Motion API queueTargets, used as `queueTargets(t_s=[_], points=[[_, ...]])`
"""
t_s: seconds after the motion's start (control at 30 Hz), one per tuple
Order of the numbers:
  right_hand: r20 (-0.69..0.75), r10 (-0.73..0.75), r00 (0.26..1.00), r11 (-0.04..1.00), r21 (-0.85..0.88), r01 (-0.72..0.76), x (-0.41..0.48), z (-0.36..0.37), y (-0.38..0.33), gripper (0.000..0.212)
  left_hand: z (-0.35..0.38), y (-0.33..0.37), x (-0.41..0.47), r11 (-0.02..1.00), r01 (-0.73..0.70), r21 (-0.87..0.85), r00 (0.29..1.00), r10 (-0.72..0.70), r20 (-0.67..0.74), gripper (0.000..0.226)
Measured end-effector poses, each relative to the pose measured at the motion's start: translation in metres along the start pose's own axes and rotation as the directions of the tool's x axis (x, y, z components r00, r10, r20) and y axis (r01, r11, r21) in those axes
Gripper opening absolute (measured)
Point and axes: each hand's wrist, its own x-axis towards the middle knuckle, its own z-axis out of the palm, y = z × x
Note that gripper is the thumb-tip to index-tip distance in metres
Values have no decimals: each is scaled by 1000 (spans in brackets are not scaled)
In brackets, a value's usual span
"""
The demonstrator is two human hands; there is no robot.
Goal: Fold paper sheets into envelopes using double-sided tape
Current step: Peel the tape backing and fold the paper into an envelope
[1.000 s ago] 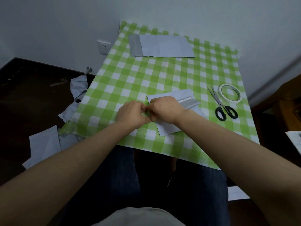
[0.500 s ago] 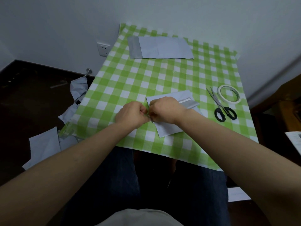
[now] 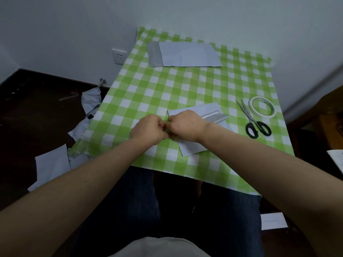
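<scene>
A partly folded white paper sheet (image 3: 193, 148) lies on the green checked tablecloth (image 3: 167, 89), with a strip of white tape (image 3: 210, 115) along its raised right flap. My left hand (image 3: 148, 131) and my right hand (image 3: 186, 126) meet knuckle to knuckle at the sheet's left edge. Both have curled fingers that pinch something small between them; it is mostly hidden, so I cannot tell if it is tape backing or the paper's edge. A finished envelope (image 3: 183, 54) lies at the far end of the table.
Black-handled scissors (image 3: 255, 123) and a roll of double-sided tape (image 3: 261, 106) lie at the right of the table. Crumpled paper scraps (image 3: 53, 164) lie on the dark floor at the left, another sheet (image 3: 272, 220) at the lower right. A white wall stands behind the table.
Both hands stay pressed together at the sheet's left edge, with only slight shifts. The sheet has not moved.
</scene>
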Motion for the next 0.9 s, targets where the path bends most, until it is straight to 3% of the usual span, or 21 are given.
queueTargets(t_s=[0.17,0.23,0.33,0.67,0.9], points=[[-74,159,985,956,262,-134,-4,11,3,22,-2,-2,-1,994,21,-108,1000,-22,-4,11],[-101,262,960,877,441,-193,-8,18,7,20,-1,0,0,978,36,-205,999,-36,4,4],[-124,367,922,761,610,-221,-14,24,12,13,1,6,0,925,104,-366,994,-91,53,10],[-130,460,878,637,737,-225,-26,23,17,31,7,21,7,687,315,-655,949,-204,241,18],[-138,472,871,622,752,-218,-30,26,16,25,11,19,11,663,327,-673,945,-209,252,17]])
